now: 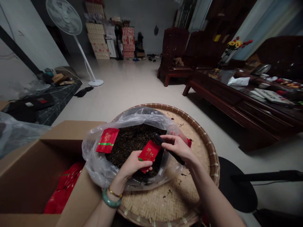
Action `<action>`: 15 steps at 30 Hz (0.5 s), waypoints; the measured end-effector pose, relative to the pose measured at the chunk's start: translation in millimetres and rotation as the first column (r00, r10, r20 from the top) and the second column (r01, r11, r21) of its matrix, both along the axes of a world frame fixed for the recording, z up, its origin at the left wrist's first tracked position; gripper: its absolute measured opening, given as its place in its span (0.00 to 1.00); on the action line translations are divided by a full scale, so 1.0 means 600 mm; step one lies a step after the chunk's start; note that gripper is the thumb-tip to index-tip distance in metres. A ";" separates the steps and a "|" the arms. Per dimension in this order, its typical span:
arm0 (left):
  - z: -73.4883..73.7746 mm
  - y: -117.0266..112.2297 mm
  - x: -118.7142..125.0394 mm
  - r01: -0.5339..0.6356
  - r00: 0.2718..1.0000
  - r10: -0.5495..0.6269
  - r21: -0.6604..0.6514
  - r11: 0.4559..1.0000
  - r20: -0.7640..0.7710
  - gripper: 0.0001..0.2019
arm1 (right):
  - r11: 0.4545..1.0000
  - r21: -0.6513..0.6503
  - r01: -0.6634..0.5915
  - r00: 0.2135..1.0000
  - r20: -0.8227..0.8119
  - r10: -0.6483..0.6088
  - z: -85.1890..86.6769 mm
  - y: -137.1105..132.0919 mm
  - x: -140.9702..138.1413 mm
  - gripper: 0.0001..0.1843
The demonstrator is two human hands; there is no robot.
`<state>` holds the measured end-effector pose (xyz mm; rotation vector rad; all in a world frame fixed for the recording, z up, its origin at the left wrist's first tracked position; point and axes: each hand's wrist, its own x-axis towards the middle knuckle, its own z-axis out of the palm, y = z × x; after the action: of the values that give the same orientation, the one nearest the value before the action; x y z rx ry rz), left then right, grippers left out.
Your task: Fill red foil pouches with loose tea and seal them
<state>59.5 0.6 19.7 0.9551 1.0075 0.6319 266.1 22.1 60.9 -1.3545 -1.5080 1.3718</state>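
My left hand [132,164] is closed round a small red packet [150,151] with gold characters and a green stripe. In my right hand [177,145] is a black scoop [157,137], its dark handle slanting down beneath the fingers. The scoop's head is beside the packet's upper edge; whether it holds leaves I cannot tell. Both hands hover over dark dried tea leaves [130,137] in a clear plastic bag [94,164] with its mouth spread wide. Another red packet [107,140] lies at the bag's left side. The bag rests on a round woven bamboo tray [184,201].
At left, a cardboard box [73,130] contains several red packets [65,189]. More red packaging [188,142] shows at the bag's right. Loose leaves dot the tray. A black round stand base [239,189], a wooden table [227,107] and a white fan [65,17] stand around.
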 end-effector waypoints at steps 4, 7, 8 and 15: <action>-0.003 -0.002 0.003 -0.010 1.000 0.010 -0.006 1.000 -0.003 0.20 | 0.990 0.143 -0.019 0.990 0.142 -0.001 -0.008 -0.008 -0.018 0.18; -0.001 -0.001 0.005 -0.017 1.000 0.017 -0.002 1.000 -0.013 0.20 | 0.978 0.210 -0.002 0.984 0.172 -0.035 -0.010 -0.011 -0.031 0.14; 0.000 0.000 0.004 -0.017 1.000 0.017 0.000 1.000 -0.016 0.20 | 0.977 0.211 0.002 0.987 0.157 -0.036 -0.009 -0.011 -0.032 0.15; -0.008 0.000 -0.007 -0.067 0.998 0.067 0.021 0.998 0.008 0.20 | 0.980 0.128 0.153 0.977 0.131 -0.170 -0.026 -0.013 0.007 0.22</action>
<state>55.3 0.6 14.8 0.9402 1.0317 0.7024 270.5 14.6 45.3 -1.4901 -1.5079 1.0892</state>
